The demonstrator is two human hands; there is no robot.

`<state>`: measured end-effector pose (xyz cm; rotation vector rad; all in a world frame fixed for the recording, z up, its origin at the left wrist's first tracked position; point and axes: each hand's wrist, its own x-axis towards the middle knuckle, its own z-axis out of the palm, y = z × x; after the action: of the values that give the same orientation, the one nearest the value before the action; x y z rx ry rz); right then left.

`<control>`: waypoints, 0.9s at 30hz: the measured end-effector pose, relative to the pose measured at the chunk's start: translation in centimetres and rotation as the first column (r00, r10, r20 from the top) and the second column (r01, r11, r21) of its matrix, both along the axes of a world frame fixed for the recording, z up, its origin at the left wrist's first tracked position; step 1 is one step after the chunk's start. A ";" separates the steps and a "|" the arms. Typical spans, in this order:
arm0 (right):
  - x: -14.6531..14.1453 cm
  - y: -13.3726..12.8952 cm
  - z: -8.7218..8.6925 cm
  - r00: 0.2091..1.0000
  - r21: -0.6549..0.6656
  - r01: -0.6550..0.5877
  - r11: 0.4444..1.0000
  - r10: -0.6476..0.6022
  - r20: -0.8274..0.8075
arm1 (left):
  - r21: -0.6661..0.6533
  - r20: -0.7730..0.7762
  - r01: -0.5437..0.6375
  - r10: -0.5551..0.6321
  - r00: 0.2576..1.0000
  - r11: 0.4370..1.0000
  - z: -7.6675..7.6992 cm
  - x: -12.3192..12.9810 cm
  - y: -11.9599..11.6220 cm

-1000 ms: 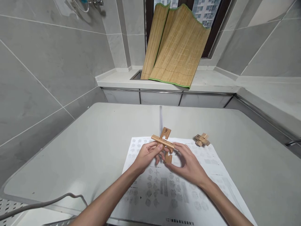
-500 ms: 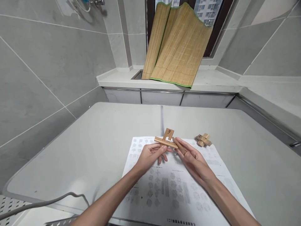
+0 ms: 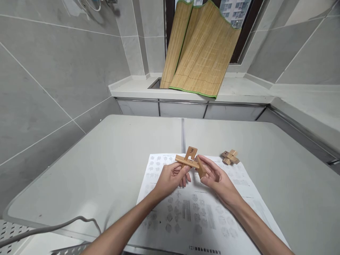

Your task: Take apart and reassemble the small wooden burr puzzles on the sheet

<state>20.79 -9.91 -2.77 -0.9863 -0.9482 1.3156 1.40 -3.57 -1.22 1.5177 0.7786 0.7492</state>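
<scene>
The left hand [image 3: 170, 180] held a bar [image 3: 187, 162] crossed with a marked piece [image 3: 191, 151], above the sheet's [image 3: 228, 209] far edge. The right hand [image 3: 220, 179] held a block [image 3: 201, 168] by the bar's right end; whether they touched could not be told. A knot [image 3: 230, 157] of wood sat at the sheet's far right corner. Beyond the tabletop's [image 3: 79, 170] far edge leaned a mat [image 3: 203, 56].

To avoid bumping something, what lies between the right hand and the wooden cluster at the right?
Only a stretch of the printed sheet shows between the right hand and the wooden cluster in the head view.
</scene>
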 end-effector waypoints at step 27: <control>0.1 -0.4 0.4 0.978 0.027 0.036 0.999 -0.041 0.204 | 0.239 -0.284 0.241 -0.170 0.944 0.941 0.4 -0.2 -1.1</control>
<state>20.87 -10.35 -2.34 -1.1330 -1.0919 1.1839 1.16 -4.72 -0.79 1.9419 0.7125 0.5181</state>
